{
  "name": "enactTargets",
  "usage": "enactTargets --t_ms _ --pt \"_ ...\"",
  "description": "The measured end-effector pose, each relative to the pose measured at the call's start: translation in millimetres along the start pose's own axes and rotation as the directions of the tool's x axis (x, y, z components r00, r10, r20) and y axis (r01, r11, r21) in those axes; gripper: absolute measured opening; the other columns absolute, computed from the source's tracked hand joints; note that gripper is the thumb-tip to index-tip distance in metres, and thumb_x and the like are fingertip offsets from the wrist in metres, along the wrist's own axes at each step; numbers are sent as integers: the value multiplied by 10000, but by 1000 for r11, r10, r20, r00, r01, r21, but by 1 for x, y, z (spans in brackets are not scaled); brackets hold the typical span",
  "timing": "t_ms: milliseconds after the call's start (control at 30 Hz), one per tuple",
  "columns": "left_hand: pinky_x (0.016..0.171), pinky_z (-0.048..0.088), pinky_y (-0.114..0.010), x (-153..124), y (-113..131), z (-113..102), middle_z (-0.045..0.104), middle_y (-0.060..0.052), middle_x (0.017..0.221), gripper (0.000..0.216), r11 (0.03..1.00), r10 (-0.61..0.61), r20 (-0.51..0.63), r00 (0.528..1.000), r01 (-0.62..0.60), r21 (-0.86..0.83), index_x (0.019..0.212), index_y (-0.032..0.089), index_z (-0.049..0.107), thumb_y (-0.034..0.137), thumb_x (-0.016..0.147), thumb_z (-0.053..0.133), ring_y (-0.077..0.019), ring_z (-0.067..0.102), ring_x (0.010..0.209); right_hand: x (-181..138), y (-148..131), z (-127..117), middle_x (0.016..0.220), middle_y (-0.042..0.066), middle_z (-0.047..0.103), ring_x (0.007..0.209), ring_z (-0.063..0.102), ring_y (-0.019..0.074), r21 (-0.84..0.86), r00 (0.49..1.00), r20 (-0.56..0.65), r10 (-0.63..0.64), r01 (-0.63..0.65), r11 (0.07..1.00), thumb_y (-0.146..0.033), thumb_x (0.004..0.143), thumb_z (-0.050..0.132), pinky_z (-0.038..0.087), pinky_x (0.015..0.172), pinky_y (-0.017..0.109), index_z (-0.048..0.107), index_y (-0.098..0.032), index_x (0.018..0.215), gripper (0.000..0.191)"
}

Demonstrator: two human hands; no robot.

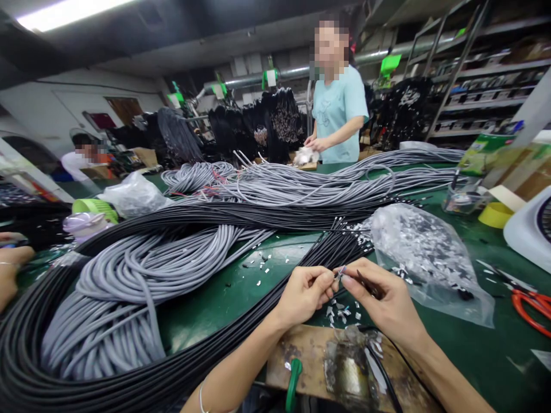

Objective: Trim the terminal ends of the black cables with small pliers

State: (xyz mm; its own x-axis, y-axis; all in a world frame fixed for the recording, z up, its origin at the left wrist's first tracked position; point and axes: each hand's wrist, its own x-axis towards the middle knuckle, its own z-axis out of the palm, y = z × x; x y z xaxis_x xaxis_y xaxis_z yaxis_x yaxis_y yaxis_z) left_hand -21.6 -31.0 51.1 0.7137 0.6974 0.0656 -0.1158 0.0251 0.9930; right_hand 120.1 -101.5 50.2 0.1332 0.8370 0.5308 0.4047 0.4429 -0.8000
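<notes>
One black cable (pixel 369 284) between left hand (pixel 303 292), right hand (pixel 387 304)

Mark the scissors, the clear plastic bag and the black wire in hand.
scissors (pixel 536 301): head view, orange handle loop.
clear plastic bag (pixel 424 252): head view, middle of the crumpled film.
black wire (pixel 369 285): head view, stretch held in the right hand (pixel 390 307).
</notes>
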Motion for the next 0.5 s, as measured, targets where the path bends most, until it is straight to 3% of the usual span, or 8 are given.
enactTargets --t_ms 267,500 --pt "355 202 -158 -1 1 1 380 62 471 446 1000 1 37 999 -1 4 608 116 499 532 763 544 -11 270 367 -1 1 1 737 20 586 653 547 119 -32 997 -30 -67 66 997 -196 845 558 426 559 222 630 -175 814 81" --pt "346 200 -155 -2 3 1 403 58 469 434 1000 -6 -1 1000 6 -19 645 107 535 529 730 586 -10 280 358 -3 2 2 746 5 587 647 545 103 -58 993 -89 -76 71 996 -175 840 562 429 556 199 624 -190 818 68"
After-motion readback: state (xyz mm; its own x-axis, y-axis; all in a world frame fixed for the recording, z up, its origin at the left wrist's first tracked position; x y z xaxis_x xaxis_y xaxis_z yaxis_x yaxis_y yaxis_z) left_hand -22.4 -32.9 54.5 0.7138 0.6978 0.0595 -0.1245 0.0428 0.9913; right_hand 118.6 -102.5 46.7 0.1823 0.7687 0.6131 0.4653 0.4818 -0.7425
